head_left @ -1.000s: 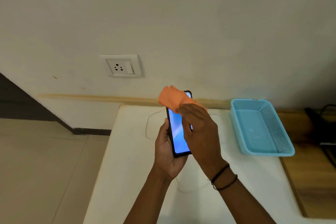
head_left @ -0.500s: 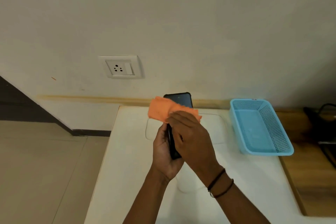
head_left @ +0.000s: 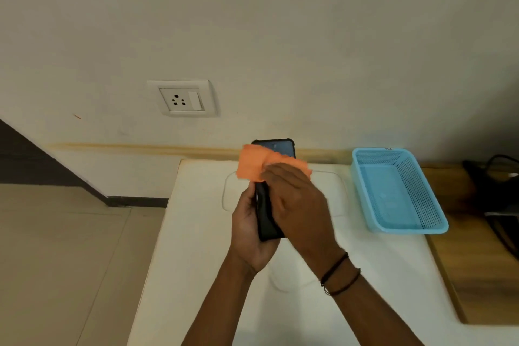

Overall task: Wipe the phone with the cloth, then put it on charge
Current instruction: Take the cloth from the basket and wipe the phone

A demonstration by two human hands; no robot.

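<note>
1. Your right hand (head_left: 300,205) has its fingers (head_left: 276,175) laid nearly straight across the orange cloth (head_left: 252,164), pressing it against the phone (head_left: 276,146). The thumb is hidden, and the hand is slightly blurred.
2. Your left hand (head_left: 247,230) grips the lower half of the phone from the left. The thumb runs along its near edge and the other fingers are out of sight behind it.
3. The phone is held upright at the centre of the frame, above the bench (head_left: 196,233). Its dark top end, in a black case, shows above the cloth. Its dark lower part shows between your two hands.
4. The cloth covers the phone's upper middle. One bunched corner sticks out to the left of the phone and a ragged edge shows to the right.
5. Two dark bands (head_left: 338,274) circle your right wrist.
6. The white bench runs from the centre down to the lower edge of the frame.
7. A light blue mesh basket (head_left: 415,185) sits on the bench at centre right, apart from your hands and close to the wall.
8. A white wall socket (head_left: 182,98) with a switch is set in the wall, up and left of the phone.
9. At the right edge lies a wooden surface (head_left: 477,275) with dark cables (head_left: 494,191). Beige floor tiles (head_left: 56,247) fill the lower left.
</note>
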